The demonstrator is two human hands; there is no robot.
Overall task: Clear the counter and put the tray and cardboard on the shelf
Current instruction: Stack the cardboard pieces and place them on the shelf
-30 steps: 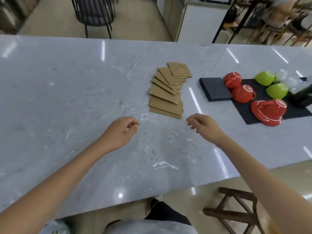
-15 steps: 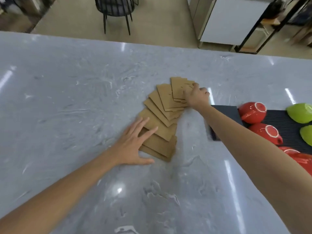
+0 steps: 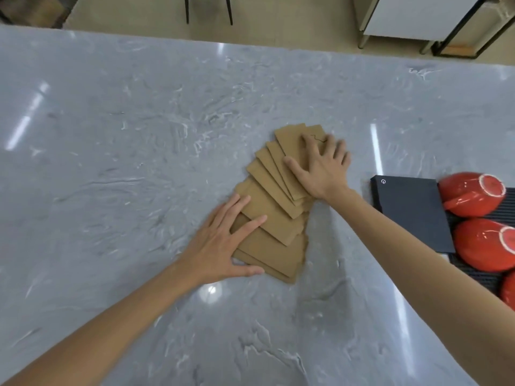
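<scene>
Brown cardboard pieces (image 3: 274, 215) lie fanned in an overlapping row on the grey marbled counter (image 3: 125, 140), running from the near end at about 6 o'clock of the pile up to the far end at 12 o'clock. The left hand (image 3: 220, 246) lies flat and spread on the near end of the row, palm down, fingers fanned over the lower sheets and thumb stretched along the bottom edge at 3 o'clock of the hand; it presses rather than grips. The right hand (image 3: 320, 165) lies flat on the far end, fingers splayed over the top sheets, also open and pressing down, closed around nothing. A thin dark zigzag line shows on the topmost piece beside the right fingers.

At 3 o'clock from the cardboard, apart from it, a black tray (image 3: 409, 210) sits at the counter's right side. Red cups (image 3: 473, 193) lie on their sides beyond the tray, on a ribbed dark mat (image 3: 510, 199), partly cut off by the frame edge.
</scene>
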